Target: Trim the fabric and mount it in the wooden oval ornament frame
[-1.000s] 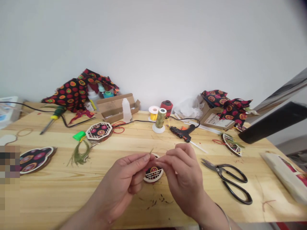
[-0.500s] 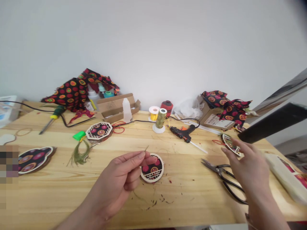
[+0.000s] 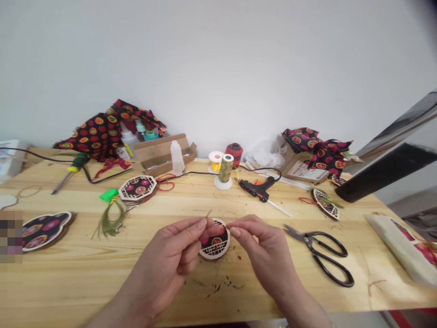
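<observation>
My left hand [image 3: 179,248] is closed in a pinch, and a short, thin strand-like piece [image 3: 209,213] sticks up from its fingertips; whether it is thread or a needle I cannot tell. My right hand [image 3: 268,253] also pinches, its fingertips a short way to the right of the left ones. Whatever is between them is too small to make out. Behind and below the fingers is a round wood-framed fabric ornament [image 3: 215,249] with black and magenta cloth and lattice, partly covered by the left fingers. Black-handled scissors [image 3: 319,246] lie with blades parted, right of my right hand.
Farther back are a green thread spool [image 3: 225,171], a glue gun [image 3: 257,189] and a white bottle [image 3: 176,157]. An octagonal ornament [image 3: 138,188] lies beside a green tassel [image 3: 112,218]. A screwdriver [image 3: 70,175] lies left; a fan-shaped ornament [image 3: 326,203] and black cylinder [image 3: 382,173] are right.
My right hand has come from the fan-shaped ornament at the right to the middle, beside my left hand, and its fingers have closed to a pinch. My left hand keeps its pinch.
</observation>
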`<action>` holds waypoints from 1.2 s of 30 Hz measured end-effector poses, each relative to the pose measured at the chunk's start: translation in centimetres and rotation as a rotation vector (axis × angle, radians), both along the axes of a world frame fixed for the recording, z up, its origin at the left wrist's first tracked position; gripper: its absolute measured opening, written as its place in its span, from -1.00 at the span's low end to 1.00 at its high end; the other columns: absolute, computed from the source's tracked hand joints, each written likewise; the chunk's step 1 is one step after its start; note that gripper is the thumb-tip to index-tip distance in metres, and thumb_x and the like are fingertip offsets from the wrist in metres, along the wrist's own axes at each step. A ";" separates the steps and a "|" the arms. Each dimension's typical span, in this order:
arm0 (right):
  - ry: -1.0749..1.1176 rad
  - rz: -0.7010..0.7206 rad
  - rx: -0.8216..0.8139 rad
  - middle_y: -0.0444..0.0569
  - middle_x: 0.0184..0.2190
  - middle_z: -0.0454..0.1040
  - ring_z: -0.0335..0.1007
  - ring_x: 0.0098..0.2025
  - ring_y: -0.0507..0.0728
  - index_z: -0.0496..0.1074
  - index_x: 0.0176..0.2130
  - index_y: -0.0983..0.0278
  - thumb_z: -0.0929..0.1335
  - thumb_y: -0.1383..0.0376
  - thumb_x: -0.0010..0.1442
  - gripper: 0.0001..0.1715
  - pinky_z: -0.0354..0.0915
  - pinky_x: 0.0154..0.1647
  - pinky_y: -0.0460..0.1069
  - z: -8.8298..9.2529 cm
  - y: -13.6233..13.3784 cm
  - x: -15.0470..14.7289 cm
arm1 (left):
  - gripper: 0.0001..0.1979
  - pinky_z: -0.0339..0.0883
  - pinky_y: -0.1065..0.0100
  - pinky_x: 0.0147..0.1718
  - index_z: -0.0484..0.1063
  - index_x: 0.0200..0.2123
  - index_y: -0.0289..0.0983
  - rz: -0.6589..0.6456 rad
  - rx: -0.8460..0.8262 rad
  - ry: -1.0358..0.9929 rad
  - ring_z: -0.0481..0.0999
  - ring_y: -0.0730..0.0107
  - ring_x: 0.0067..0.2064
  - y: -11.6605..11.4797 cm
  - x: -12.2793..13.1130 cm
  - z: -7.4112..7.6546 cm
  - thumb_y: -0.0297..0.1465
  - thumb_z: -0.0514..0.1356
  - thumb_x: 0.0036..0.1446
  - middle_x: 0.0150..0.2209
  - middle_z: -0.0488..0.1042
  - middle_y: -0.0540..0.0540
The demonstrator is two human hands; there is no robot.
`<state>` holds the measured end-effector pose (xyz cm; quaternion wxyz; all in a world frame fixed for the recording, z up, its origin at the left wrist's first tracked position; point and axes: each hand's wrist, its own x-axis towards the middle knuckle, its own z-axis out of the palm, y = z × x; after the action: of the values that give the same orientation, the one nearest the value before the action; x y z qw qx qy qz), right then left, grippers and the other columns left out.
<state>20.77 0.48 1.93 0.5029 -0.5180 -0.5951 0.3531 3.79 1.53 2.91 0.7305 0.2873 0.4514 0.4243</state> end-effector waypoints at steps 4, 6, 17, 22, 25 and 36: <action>0.010 0.020 -0.024 -0.06 -0.49 0.55 0.45 -0.40 0.09 0.61 -0.41 0.21 0.42 0.32 0.08 -0.89 0.38 -0.34 -0.02 0.0 0.1 -0.8 | -0.80 -0.28 0.45 -0.65 0.61 -0.39 -0.32 0.014 0.075 0.118 -0.20 0.59 -0.61 -0.3 0.3 0.2 -0.28 0.29 0.05 -0.75 0.08 0.17; -0.008 0.014 -0.020 -0.07 -0.51 0.53 0.44 -0.42 0.08 0.60 -0.41 0.22 0.41 0.34 0.08 -0.88 0.37 -0.36 -0.03 0.1 0.1 -1.0 | -0.76 -0.24 0.44 -0.63 0.62 -0.36 -0.31 0.032 0.110 0.187 -0.18 0.56 -0.61 -0.5 0.4 0.2 -0.25 0.28 0.06 -0.77 -0.03 0.20; -0.242 -0.159 0.042 -0.07 -0.54 0.49 0.37 -0.45 0.10 0.50 -0.51 0.26 0.36 0.24 0.11 -0.78 0.31 -0.36 -0.01 -1.0 0.6 3.4 | -0.73 -0.20 0.47 -0.64 0.63 -0.38 -0.31 0.053 0.129 0.231 -0.18 0.55 -0.60 -0.2 -0.5 -0.2 -0.22 0.27 0.07 -0.75 -0.03 0.18; -0.263 -0.334 -0.009 -0.05 -0.55 0.51 0.36 -0.48 0.12 0.51 -0.56 0.25 0.42 0.14 -0.01 -0.76 0.27 -0.41 0.01 -1.2 1.2 7.3 | -0.77 -0.19 0.48 -0.68 0.62 -0.42 -0.34 0.091 0.110 0.196 -0.12 0.57 -0.61 0.1 -0.5 0.1 -0.26 0.31 0.02 -0.76 0.16 0.11; -0.309 -0.431 -0.014 -0.06 -0.58 0.49 0.34 -0.50 0.12 0.51 -0.57 0.25 0.42 0.11 -0.03 -0.73 0.25 -0.42 0.01 -1.2 1.4 8.9 | -0.77 -0.16 0.48 -0.69 0.62 -0.42 -0.35 0.117 0.096 0.187 -0.10 0.61 -0.64 0.1 -0.4 0.3 -0.27 0.34 -0.02 -0.71 0.35 0.03; -0.615 -0.403 0.016 0.02 -0.37 0.62 0.52 -0.31 0.22 0.56 -0.43 0.23 0.25 0.17 0.06 -0.67 0.37 -0.28 0.05 -1.1 3.6 11.4 | -0.76 -0.18 0.42 -0.70 0.62 -0.50 -0.28 0.144 0.058 0.191 -0.10 0.62 -0.68 -0.1 -0.1 0.6 -0.20 0.38 -0.15 -0.76 0.32 0.05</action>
<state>32.15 4.05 0.80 0.3640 -0.7027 -0.6073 0.0700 3.67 1.44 3.54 0.6432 0.3145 0.5258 0.4593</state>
